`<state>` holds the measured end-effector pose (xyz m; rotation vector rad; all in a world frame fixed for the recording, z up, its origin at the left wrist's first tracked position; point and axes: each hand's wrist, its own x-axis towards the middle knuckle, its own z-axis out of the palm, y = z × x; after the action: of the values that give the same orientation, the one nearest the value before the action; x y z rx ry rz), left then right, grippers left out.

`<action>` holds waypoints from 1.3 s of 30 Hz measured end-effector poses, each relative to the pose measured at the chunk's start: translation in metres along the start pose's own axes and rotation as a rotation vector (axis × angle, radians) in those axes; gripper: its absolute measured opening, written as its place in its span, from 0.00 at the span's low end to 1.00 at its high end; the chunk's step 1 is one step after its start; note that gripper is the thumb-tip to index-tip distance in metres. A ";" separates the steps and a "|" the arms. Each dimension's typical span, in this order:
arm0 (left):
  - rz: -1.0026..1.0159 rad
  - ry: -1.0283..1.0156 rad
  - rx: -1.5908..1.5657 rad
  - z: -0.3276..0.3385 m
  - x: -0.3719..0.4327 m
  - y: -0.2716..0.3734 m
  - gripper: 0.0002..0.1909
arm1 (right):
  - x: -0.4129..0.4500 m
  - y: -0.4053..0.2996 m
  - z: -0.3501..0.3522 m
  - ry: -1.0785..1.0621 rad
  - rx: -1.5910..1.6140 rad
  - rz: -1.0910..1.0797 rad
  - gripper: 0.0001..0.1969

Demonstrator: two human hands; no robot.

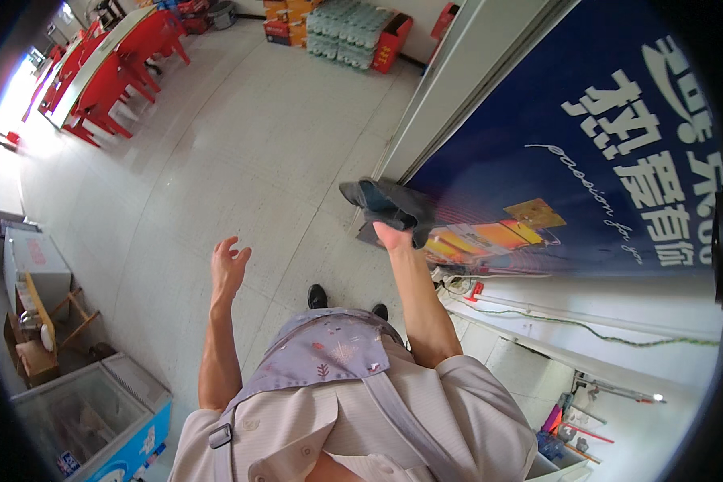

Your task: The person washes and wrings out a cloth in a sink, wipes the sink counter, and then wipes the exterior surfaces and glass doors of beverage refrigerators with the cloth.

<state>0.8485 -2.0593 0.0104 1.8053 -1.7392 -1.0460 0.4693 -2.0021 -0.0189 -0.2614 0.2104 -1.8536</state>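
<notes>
My right hand (391, 232) grips a dark grey cloth (397, 202), and most of its fingers are hidden by the folds. The cloth lies at the lower edge of a blue printed panel (494, 156), by its pale frame (440, 90). Whether it presses on the panel I cannot tell. Out to the other side, my left hand (229, 268) hangs over the tiled floor (217, 156) with loosely bent fingers and holds nothing. I wear a patterned grey apron (331, 349) over a light shirt.
A glass-topped chest freezer (138, 382) stands at lower left, below a white box (36, 256). Red plastic chairs (105, 90) surround a long table (99, 60). Packs of bottles (343, 33) sit against the far wall. A green cable (584, 325) runs along the right wall.
</notes>
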 end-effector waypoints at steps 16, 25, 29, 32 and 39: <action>0.260 -0.155 -0.229 0.008 0.100 0.084 0.24 | 0.014 -0.147 0.353 0.224 -2.307 -1.317 0.28; 0.784 -0.318 -0.710 0.000 0.117 0.267 0.17 | 0.059 -0.117 0.388 0.334 -3.147 -1.277 0.34; 1.291 -0.572 -0.715 -0.058 0.069 0.341 0.06 | 0.068 -0.108 0.396 0.362 -3.178 -1.250 0.37; 1.552 -1.258 -0.640 -0.086 0.066 0.366 0.09 | 0.078 -0.100 0.412 0.369 -3.125 -1.301 0.39; 1.674 -0.377 -0.416 -0.051 0.072 0.444 0.24 | 0.097 -0.077 0.473 0.436 -3.027 -1.566 0.30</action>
<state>0.5918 -2.1957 0.3569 -0.3665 -2.0995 -0.7641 0.5066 -2.0777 0.4624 1.0327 -1.6624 0.1985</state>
